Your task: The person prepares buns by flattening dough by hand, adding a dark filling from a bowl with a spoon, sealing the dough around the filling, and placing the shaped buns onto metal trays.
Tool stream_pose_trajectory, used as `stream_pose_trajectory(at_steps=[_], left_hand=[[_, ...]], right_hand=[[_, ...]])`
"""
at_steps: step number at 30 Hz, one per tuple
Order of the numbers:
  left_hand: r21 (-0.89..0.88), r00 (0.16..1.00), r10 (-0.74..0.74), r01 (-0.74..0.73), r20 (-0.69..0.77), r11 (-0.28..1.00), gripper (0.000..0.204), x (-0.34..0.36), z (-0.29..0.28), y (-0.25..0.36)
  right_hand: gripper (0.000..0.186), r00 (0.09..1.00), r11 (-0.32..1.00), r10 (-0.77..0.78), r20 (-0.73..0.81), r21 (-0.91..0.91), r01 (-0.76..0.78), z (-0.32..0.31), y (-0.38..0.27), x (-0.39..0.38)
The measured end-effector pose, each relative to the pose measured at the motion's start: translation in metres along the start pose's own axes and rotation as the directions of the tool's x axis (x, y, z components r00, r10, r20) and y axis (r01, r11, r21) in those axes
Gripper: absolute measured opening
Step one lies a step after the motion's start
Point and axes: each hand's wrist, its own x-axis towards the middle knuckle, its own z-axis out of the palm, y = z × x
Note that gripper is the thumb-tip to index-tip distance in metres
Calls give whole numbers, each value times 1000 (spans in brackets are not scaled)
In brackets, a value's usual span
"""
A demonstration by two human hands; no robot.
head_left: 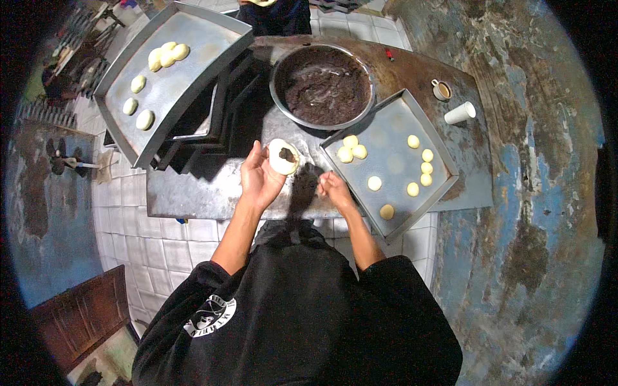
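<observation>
A flattened round of pale dough (279, 166) rests on the fingers of my left hand (259, 177), its thumb raised along the edge. A lump of dark filling (288, 155) sits on the middle of that dough. My right hand (333, 191) is a little to the right and lower, over the table beside the right tray, with its fingers curled in. Whether anything is between them cannot be made out. Beyond both hands stands a metal bowl (275, 98) of dark, crumbly filling (325, 90). The right tray (396, 204) carries several dough balls (374, 183).
At the left, another metal tray (174, 83) with several dough pieces (145, 119) lies on top of stacked trays (222, 106). A cup (441, 90) and a white tumbler (459, 113) stand on the worn table (193, 199) at the right. A person (277, 18) stands across the table.
</observation>
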Motion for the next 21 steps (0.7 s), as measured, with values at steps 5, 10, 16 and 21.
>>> stream_pose_trajectory(at_steps=[5,10,16,21], left_hand=[[4,1000,15,-15,-5,1000,50,-26,-23,-6],[-60,1000,15,-16,-19,998,53,-45,-4,-11],[-5,997,10,-9,77,1000,53,-57,-3,-8],[347,1000,5,-8,10,938,54,-77,-8,5]], right_hand=[[9,948,876,-181,261,481,35,61,-89,-41],[13,984,992,-126,126,-6,128,35,-13,-40],[23,932,338,-359,-49,-938,81,19,8,-30],[40,979,976,-114,171,206,78,115,-111,-48]])
